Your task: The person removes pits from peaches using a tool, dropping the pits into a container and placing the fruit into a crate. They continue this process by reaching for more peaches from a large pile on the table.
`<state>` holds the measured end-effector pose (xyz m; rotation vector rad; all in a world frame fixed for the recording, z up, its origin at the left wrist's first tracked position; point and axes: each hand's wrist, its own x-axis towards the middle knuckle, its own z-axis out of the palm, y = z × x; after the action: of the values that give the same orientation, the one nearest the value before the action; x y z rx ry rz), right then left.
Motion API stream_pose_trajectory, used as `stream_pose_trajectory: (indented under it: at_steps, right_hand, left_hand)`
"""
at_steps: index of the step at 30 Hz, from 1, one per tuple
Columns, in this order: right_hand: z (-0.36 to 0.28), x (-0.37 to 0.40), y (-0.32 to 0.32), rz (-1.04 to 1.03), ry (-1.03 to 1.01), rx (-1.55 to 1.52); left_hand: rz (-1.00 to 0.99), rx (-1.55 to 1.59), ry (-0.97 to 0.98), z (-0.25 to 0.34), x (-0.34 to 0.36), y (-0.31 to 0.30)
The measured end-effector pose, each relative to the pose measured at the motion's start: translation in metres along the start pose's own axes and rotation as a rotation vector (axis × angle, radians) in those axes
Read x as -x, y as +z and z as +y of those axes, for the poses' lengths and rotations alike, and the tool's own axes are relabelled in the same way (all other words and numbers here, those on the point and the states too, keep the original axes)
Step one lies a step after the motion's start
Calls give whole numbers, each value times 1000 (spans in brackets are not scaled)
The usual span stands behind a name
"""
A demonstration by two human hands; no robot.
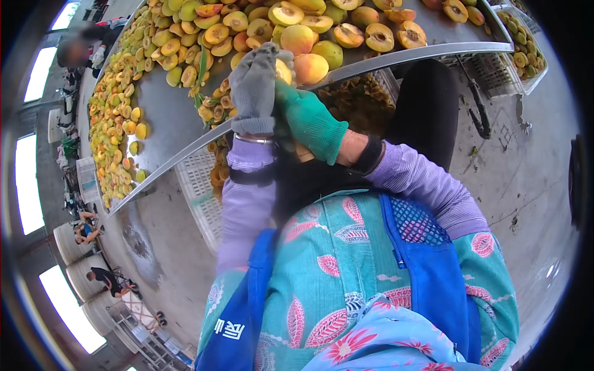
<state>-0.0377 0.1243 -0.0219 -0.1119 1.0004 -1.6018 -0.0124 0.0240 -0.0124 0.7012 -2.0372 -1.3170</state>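
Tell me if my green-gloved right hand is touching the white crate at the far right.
Apart. The head view shows the dark trouser leg between the right hand and the white crate.

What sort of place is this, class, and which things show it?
Probably a fruit-processing shed or workshop: halved fruit lies heaped on a metal table, and plastic crates of fruit stand close by.

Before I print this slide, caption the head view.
Grey-gloved left hand and green-gloved right hand close together at the edge of a metal table spread with whole and halved fruit.
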Motion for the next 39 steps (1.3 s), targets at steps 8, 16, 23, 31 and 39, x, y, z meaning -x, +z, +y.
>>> stream_pose_trajectory:
  at_steps: [8,16,23,31,39]
  right_hand:
    - [-24,17,-19,-424,308,-520]
    - [-18,12,-14,-219,263,-198]
    - [-18,0,-8,-197,259,-244]
    - [-12,-9,-22,-218,286,-10]
    - [-29,10,-9,-330,487,-492]
  left_hand:
    - [-199,435,-89,-11,0,-12]
    - [-143,-254,191,-18,-10,-4]
    - [-148,-30,-58,-12,-14,-7]
    - [-336,90,-55,-13,-10,-12]
    - [-421,1200,-436,-44,5,-9]
